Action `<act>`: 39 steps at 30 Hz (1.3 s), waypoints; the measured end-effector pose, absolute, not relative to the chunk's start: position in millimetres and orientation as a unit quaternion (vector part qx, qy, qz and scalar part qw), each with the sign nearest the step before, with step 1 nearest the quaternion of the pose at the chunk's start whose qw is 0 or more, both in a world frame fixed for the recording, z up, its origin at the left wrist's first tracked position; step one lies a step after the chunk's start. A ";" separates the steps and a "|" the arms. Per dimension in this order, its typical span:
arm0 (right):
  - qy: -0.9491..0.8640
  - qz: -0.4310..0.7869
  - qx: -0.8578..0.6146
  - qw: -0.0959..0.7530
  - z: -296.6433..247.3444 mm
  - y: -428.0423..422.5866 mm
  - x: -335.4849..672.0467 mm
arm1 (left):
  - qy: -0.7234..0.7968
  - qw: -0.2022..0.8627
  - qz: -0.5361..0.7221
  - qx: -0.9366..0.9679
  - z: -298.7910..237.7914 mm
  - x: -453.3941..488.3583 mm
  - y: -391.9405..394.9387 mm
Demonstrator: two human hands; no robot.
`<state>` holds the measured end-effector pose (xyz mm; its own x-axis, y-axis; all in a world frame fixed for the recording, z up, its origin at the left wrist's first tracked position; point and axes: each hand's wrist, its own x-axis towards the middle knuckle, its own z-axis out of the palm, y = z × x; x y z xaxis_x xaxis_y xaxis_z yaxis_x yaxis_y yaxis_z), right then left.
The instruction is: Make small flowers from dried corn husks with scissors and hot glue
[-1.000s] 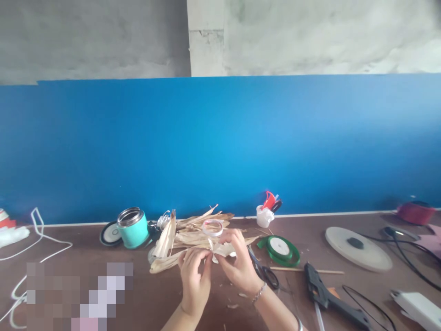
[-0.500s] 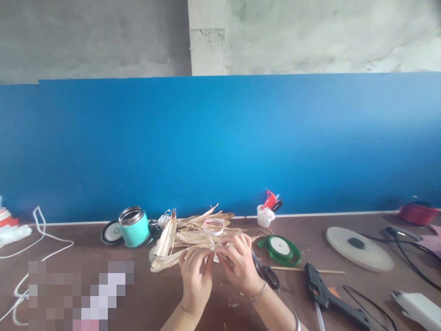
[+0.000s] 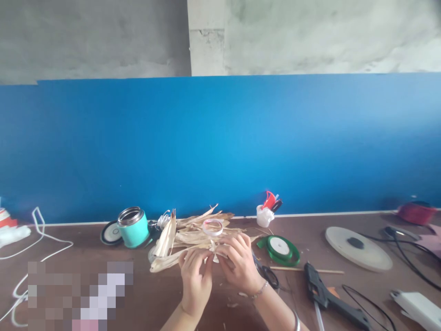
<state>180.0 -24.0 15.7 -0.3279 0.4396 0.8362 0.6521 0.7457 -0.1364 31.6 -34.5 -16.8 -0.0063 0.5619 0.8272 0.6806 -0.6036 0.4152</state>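
Note:
My left hand [image 3: 195, 275] and my right hand [image 3: 239, 262] meet over the brown table, fingers pinched together on a small piece of pale dried corn husk [image 3: 214, 252] between them. A pile of dried corn husks [image 3: 188, 233] lies just behind my hands. On top of that pile rests a clear tape ring [image 3: 212, 227]. What exactly the fingertips hold is partly hidden by the hands.
A teal jar [image 3: 132, 227] and its lid [image 3: 110, 233] stand left of the husks. A green ribbon spool [image 3: 280, 248], scissors [image 3: 264, 272], a black glue gun [image 3: 325, 299], a white round disc [image 3: 358, 248], a white cup of pens [image 3: 265, 213] and white cord [image 3: 27, 248] lie around.
My right hand has dropped from near the tape ring down onto the husk piece, fingers closing closer to my left hand. The view barely shifted.

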 end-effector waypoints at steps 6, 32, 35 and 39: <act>-0.808 -0.126 -0.326 0.473 19.7 -26.3 180.2 | -0.449 0.058 -0.555 -0.699 -17.7 31.0 -34.3; -0.798 -0.107 -0.344 0.483 14.0 -23.8 177.9 | -0.451 -0.024 -0.600 -0.660 -21.2 32.9 -32.7; -0.771 -0.078 -0.377 0.507 10.1 -20.1 178.5 | -0.469 -0.154 -0.607 -0.623 -22.3 34.0 -30.0; -0.747 -0.035 -0.396 0.533 5.8 -15.3 180.5 | -0.463 -0.352 -0.603 -0.546 -19.0 36.8 -27.6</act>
<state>180.5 -15.3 5.8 -0.1188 0.5545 0.8237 0.6280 0.6845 -0.3702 36.8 -27.6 -19.0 -0.1561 0.9303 0.3318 0.0814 -0.3227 0.9430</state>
